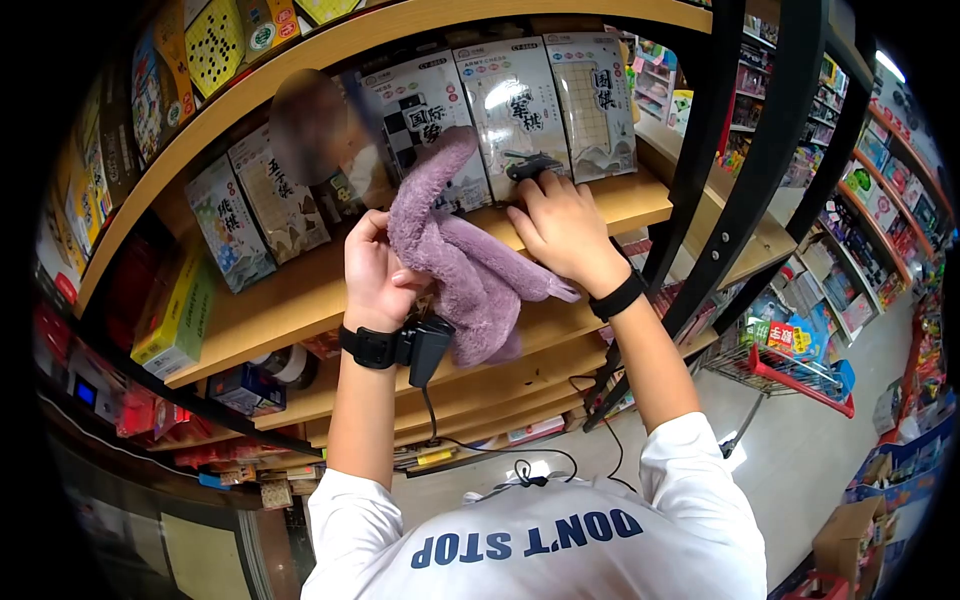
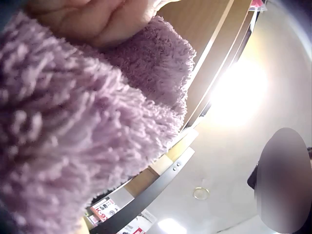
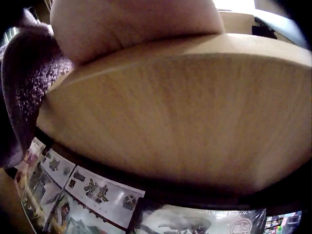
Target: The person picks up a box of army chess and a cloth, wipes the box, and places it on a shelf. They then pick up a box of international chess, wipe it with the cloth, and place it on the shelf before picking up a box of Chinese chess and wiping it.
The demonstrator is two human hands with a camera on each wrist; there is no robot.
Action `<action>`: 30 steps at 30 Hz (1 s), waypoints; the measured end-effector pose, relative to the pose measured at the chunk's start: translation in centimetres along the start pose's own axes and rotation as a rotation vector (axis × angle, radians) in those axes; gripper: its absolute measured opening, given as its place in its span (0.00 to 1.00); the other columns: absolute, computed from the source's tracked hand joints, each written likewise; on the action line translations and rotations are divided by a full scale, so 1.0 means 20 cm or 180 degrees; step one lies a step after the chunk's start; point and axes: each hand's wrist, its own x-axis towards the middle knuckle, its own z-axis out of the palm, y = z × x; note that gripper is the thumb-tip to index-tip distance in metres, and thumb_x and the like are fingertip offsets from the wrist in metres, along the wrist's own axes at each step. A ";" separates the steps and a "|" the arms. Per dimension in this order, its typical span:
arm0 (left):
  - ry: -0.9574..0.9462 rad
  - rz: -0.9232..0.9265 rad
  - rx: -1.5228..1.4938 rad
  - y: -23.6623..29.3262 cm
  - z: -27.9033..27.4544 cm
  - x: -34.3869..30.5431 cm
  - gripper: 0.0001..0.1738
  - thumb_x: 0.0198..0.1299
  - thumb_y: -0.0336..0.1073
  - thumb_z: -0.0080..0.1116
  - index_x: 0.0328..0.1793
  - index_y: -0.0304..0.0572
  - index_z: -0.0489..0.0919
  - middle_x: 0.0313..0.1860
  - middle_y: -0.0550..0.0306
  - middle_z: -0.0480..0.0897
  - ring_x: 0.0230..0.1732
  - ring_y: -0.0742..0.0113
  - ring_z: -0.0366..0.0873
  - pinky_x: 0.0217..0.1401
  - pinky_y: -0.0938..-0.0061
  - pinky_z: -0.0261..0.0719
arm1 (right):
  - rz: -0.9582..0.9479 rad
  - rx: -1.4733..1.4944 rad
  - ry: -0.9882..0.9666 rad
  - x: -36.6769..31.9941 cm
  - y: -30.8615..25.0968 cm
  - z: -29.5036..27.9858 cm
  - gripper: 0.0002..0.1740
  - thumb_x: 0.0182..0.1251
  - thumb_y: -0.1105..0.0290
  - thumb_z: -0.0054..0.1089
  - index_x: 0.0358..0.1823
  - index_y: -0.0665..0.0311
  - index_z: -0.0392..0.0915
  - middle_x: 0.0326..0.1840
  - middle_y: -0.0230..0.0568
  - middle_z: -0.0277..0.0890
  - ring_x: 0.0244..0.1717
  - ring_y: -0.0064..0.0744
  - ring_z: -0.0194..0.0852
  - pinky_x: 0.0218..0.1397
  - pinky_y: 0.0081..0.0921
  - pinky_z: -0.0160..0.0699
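Observation:
My left hand point(image 1: 375, 270) grips a fluffy purple cloth point(image 1: 455, 275) in front of the shelf, fingers and thumb curled at its left side. In the left wrist view the cloth's pile point(image 2: 87, 131) fills much of the picture beneath the hand point(image 2: 92, 19). My right hand point(image 1: 568, 228) lies at the shelf's front edge, its fingers reaching to the foot of the army chess box point(image 1: 510, 100), beside a dark tank picture. From the right wrist, the heel of this hand point(image 3: 136, 24) rests at the edge of the wooden shelf point(image 3: 180, 107).
Upright board game boxes, among them a Go box point(image 1: 592, 110) and a chess box point(image 1: 405, 90), line the wooden shelf point(image 1: 270, 325). A yellow-green box point(image 1: 180, 310) lies at its left end. Black posts point(image 1: 765, 150) stand right, with a shopping cart point(image 1: 800, 375) beyond.

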 end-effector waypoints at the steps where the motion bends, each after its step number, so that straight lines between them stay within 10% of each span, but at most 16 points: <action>1: 0.0006 -0.0002 0.0018 0.00 0.00 0.01 0.17 0.60 0.42 0.38 0.42 0.39 0.76 0.34 0.55 0.81 0.19 0.71 0.72 0.09 0.86 0.60 | 0.0000 0.0004 0.0013 0.00 0.00 0.00 0.16 0.59 0.56 0.52 0.39 0.61 0.74 0.38 0.44 0.72 0.43 0.44 0.71 0.45 0.39 0.65; 16: 0.0327 0.0583 -0.0432 -0.19 0.01 -0.29 0.19 0.58 0.38 0.39 0.45 0.31 0.76 0.37 0.49 0.82 0.13 0.68 0.70 0.08 0.80 0.66 | 0.0095 -0.0073 -0.0185 0.01 0.00 -0.01 0.19 0.59 0.53 0.52 0.40 0.62 0.74 0.40 0.44 0.73 0.44 0.43 0.72 0.46 0.39 0.65; 18: 0.0128 0.0571 -0.0659 -0.23 -0.11 -0.37 0.20 0.56 0.36 0.40 0.48 0.27 0.75 0.43 0.43 0.80 0.36 0.56 0.79 0.44 0.63 0.80 | 0.0149 -0.0065 -0.0372 0.01 0.00 -0.01 0.20 0.59 0.53 0.51 0.41 0.62 0.74 0.41 0.44 0.73 0.45 0.44 0.72 0.46 0.39 0.65; 21: 0.0041 0.0547 -0.0784 -0.27 -0.14 -0.49 0.21 0.55 0.35 0.41 0.48 0.24 0.74 0.46 0.40 0.79 0.48 0.51 0.76 0.59 0.59 0.70 | 0.0134 -0.0085 -0.0419 0.01 0.00 -0.01 0.21 0.60 0.52 0.51 0.43 0.62 0.74 0.42 0.45 0.73 0.47 0.45 0.71 0.47 0.41 0.65; 30: -0.0123 0.0255 -0.0818 -0.47 -0.07 -0.72 0.23 0.52 0.35 0.42 0.51 0.26 0.73 0.48 0.39 0.78 0.49 0.51 0.77 0.59 0.59 0.72 | -0.0082 0.0700 0.0547 -0.07 -0.08 -0.09 0.11 0.59 0.63 0.55 0.37 0.64 0.74 0.40 0.45 0.71 0.45 0.47 0.69 0.48 0.38 0.64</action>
